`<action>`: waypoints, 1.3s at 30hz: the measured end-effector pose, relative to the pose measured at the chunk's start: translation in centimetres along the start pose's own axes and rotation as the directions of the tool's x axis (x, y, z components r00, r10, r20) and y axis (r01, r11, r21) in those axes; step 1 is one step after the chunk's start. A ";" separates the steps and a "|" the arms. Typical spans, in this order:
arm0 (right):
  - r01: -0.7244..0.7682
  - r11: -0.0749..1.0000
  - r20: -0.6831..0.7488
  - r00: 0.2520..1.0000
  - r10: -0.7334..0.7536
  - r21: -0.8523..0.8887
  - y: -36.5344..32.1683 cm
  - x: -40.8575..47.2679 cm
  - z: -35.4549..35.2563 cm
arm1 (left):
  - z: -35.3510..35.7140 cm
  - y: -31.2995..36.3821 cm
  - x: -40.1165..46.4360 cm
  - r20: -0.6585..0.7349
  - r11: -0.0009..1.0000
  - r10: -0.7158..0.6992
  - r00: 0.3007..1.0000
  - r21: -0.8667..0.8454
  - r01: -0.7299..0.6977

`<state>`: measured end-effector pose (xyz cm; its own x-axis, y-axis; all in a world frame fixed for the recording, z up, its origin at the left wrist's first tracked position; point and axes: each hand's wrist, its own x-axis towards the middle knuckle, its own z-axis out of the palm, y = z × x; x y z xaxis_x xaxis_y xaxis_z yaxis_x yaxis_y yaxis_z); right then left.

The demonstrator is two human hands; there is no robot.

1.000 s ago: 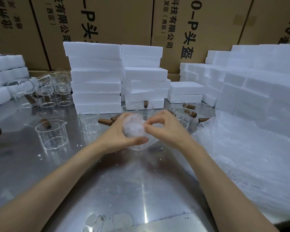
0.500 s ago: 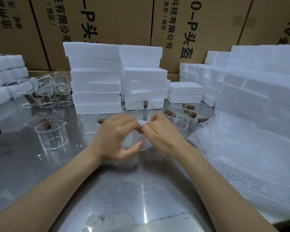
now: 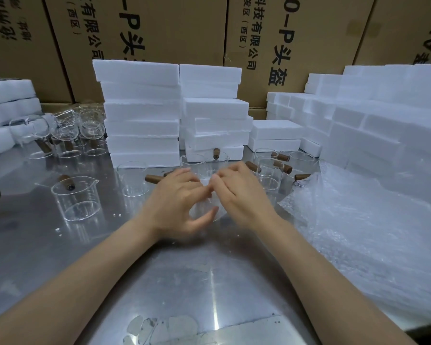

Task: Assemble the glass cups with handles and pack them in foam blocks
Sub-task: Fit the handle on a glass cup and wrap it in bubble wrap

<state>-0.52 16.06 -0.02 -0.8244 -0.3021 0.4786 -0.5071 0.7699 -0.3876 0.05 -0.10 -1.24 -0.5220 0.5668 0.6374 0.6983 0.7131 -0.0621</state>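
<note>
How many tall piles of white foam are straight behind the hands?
2: the left pile and the right pile, standing side by side. A shorter foam stack sits farther right.

The table point(image 3: 60, 257) is dull silver-grey metal with pale streaks of reflected light. The foam blocks point(image 3: 141, 113) stacked toward its far edge are plain white. The glass cups point(image 3: 76, 199) are clear and colourless, their handles point(image 3: 153, 178) dark brown. Along the right edge lies bubble wrap point(image 3: 358, 235), translucent white with a fine dotted pattern. Behind stand tan cardboard boxes point(image 3: 184, 28) printed with black characters.
</note>
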 end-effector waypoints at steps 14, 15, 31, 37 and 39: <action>0.064 0.955 0.127 0.991 -0.028 -0.288 -1.5 0.1 0.8 | 0.0 -0.9 -0.2 -0.025 0.977 -0.123 0.992 -0.176 0.117; 0.060 0.955 0.109 0.994 -0.030 -0.291 -1.5 0.1 0.9 | 0.1 -0.9 -0.3 -0.024 0.971 -0.139 0.990 -0.202 0.131; -0.435 0.661 -0.098 0.787 0.609 0.611 4.8 12.7 -5.1 | 1.2 -6.1 8.6 0.158 0.473 -0.733 0.662 -0.580 0.663; -0.524 0.592 -0.029 0.734 0.679 0.612 8.4 16.7 -4.6 | 2.8 -8.1 12.3 0.282 0.344 -0.781 0.557 -0.551 0.761; -0.543 0.587 -0.003 0.733 0.680 0.600 9.1 17.4 -4.4 | 3.2 -8.3 13.0 0.298 0.317 -0.791 0.534 -0.547 0.775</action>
<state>-18.40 20.29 8.22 -0.9487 0.3034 0.0893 -0.0014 0.2785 -0.9604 -14.08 2.69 5.04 -0.9773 -0.1380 0.1605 0.0848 0.4394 0.8943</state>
